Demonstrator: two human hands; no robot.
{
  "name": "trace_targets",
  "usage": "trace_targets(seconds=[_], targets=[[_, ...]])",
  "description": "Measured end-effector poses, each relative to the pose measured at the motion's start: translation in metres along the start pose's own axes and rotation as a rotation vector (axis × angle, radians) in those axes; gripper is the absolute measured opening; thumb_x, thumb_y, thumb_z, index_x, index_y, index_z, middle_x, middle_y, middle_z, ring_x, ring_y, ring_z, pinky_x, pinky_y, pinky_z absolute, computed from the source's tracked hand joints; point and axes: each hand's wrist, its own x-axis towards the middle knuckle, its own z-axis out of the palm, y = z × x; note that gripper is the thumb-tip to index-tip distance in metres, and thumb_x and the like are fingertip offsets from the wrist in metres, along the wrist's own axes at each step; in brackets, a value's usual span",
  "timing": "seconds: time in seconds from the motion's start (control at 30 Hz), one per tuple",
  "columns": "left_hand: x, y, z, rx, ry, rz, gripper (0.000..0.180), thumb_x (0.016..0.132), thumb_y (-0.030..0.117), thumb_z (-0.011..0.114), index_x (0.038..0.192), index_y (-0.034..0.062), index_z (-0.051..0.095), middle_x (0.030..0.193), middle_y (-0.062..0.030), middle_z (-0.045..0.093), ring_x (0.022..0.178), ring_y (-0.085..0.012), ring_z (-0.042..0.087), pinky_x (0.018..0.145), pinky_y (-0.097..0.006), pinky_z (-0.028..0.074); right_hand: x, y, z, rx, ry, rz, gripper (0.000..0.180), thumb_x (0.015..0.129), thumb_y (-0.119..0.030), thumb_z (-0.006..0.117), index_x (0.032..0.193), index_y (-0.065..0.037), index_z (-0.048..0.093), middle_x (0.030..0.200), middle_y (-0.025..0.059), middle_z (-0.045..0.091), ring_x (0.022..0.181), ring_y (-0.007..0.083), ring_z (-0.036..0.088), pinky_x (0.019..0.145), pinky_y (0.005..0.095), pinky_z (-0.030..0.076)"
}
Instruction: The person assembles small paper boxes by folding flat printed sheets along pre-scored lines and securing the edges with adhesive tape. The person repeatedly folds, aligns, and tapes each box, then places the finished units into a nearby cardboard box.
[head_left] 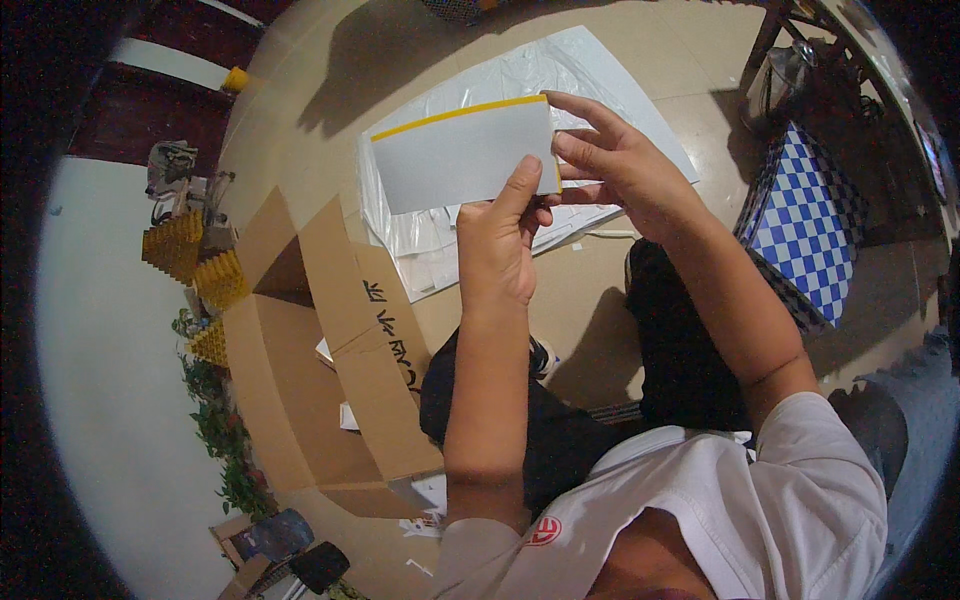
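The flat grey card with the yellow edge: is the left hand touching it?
Touching. The head view shows the left hand with its thumb pressed on the grey card's lower right corner.

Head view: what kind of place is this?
Probably a home or small workshop used for hand packing, with work done on the tiled floor. An open cardboard box stands beside the seated person, plastic sheets lie spread out, and both hands hold a grey card.
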Motion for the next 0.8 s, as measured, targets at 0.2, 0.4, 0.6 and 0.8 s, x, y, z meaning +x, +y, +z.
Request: trace_targets(seconds=[0.2,0.4,0.6,0.8], targets=[[-0.001,0.000,0.003,-0.042,-0.012,-0.014,0.025,0.077,0.014,0.080,0.093,0.0002,0.065,0.079,-0.0058,0.065,0.061,-0.0132,0.059,0.053,-0.020,0.047,0.003,0.001,-0.003,-0.021,0.032,0.031,0.054,0.092,-0.035,0.062,0.138,-0.015,0.044,0.123,0.0123,0.054,0.106,0.0234,0.056,0.083,0.0374,0.054],[-0.003,-0.005,0.004,-0.030,0.001,-0.037,0.025,0.076,0.013,0.080,0.091,-0.0012,0.065,0.078,-0.0068,0.066,0.060,-0.0137,0.060,0.053,-0.020,0.048,0.008,0.001,-0.012,-0.064,0.041,0.023,0.051,0.092,-0.046,0.058,0.133,-0.016,0.051,0.123,0.0069,0.056,0.109,0.0209,0.054,0.079,0.0342,0.051],[-0.004,-0.006,0.007,0.010,0.021,-0.064,0.023,0.076,0.011,0.080,0.086,-0.0028,0.066,0.077,-0.0087,0.066,0.062,-0.0149,0.062,0.056,-0.021,0.051,0.009,0.001,-0.011,-0.224,0.146,-0.025,0.046,0.094,-0.041,0.057,0.129,-0.011,0.054,0.110,0.0062,0.059,0.101,0.0151,0.057,0.074,0.0284,0.053],[-0.004,-0.006,0.005,-0.008,-0.018,-0.076,0.021,0.075,0.009,0.079,0.084,-0.0038,0.066,0.076,-0.0095,0.067,0.063,-0.0154,0.064,0.059,-0.020,0.054,0.016,0.005,-0.015,-0.344,0.146,-0.107,0.044,0.094,-0.039,0.056,0.124,-0.006,0.054,0.107,0.0076,0.059,0.098,0.0156,0.058,0.073,0.0304,0.054]])
